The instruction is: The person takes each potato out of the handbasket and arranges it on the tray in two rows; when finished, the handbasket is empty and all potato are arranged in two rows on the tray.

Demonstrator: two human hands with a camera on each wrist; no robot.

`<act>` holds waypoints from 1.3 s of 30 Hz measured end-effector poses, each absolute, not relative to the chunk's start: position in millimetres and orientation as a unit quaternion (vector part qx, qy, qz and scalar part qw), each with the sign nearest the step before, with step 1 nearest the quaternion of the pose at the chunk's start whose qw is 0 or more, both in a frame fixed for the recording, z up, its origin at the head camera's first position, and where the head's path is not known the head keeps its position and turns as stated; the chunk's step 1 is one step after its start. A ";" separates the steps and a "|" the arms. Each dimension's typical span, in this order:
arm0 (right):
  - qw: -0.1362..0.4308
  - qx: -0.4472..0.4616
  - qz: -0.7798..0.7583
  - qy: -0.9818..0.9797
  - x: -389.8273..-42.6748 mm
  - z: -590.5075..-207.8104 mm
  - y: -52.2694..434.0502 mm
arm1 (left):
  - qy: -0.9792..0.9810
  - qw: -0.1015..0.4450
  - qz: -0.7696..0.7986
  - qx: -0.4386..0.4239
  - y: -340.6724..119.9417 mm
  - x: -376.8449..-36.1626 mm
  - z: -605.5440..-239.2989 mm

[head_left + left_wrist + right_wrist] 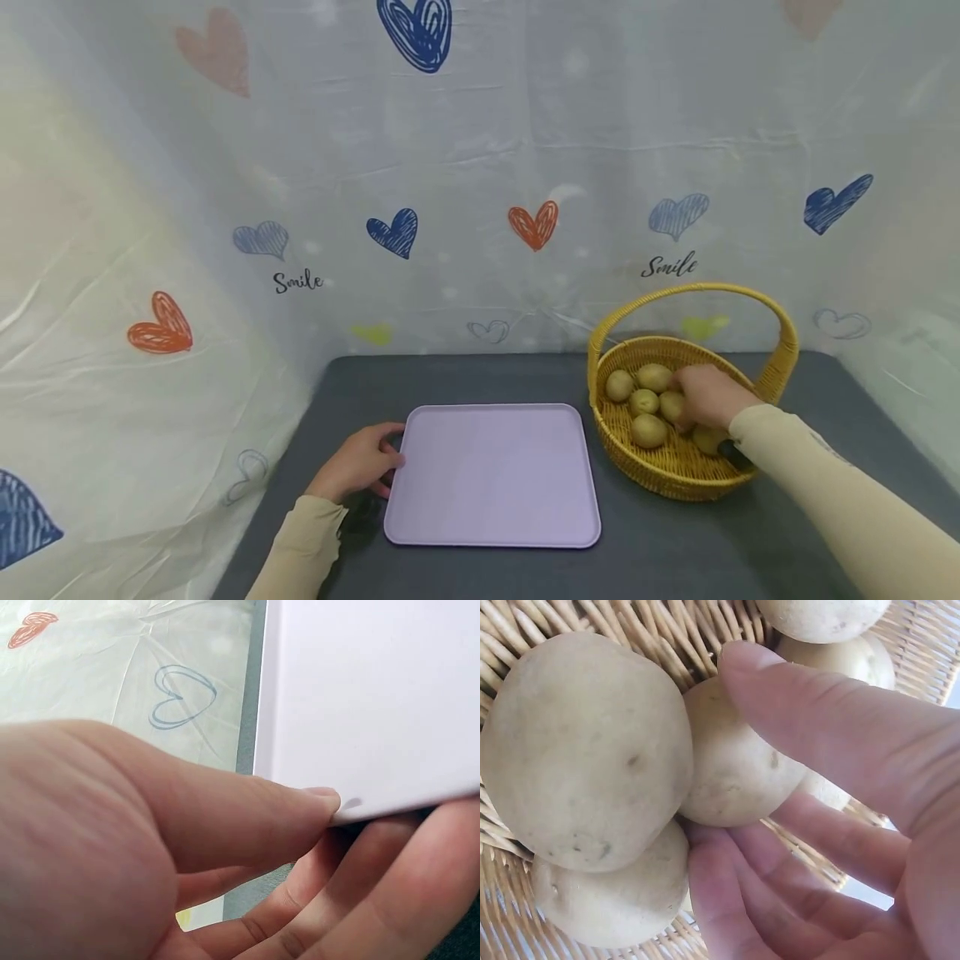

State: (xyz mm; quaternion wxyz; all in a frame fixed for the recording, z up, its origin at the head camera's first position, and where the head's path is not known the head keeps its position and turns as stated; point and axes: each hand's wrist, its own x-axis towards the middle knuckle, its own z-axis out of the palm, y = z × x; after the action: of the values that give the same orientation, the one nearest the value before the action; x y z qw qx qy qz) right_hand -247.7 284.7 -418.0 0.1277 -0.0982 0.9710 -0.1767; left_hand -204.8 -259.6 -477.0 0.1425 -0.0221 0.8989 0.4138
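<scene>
Left hand: the left hand (358, 464) pinches the near-left edge of the flat, pale lilac rectangular plastic tray (517, 500); in the left wrist view the thumb (247, 817) lies on top of the rim and the fingers curl beneath it.
Tray: it lies flat on the dark grey table top (465, 379), with nothing on it.
Right hand: the right hand (708, 397) reaches into the round woven yellow wicker basket with a hoop handle (675, 479); in the right wrist view its thumb and fingers close round one pale brown potato (739, 769), the grip curled but the potato not lifted.
Potatoes: the other small pale brown potatoes (641, 402) lie touching one another in the basket, just right of the tray.
Progress: judging from the bare tray and full basket, the work looks barely begun; every potato is in the basket.
Backdrop: white plastic sheet printed with hearts (480, 167) hangs behind the table.
</scene>
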 end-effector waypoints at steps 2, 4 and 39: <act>0.126 -0.103 -0.174 0.971 -247.2 -419.3 284.4 | 0.899 0.143 0.415 -0.020 -258.7 -204.9 -476.9; 0.122 -0.109 -0.173 0.971 -246.8 -421.1 284.1 | 0.899 0.142 0.414 -0.020 -258.3 -204.8 -476.6; -0.020 -0.226 -0.297 0.928 -176.8 -383.3 167.2 | 0.860 0.176 0.478 -0.012 -273.3 -213.1 -482.3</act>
State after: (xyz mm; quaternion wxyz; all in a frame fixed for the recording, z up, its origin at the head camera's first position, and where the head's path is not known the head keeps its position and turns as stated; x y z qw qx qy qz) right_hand -176.8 167.2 -383.3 -0.0202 -0.2258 0.9277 -0.2968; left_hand -213.1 -273.3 -482.3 0.1764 -0.0119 0.8603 0.4781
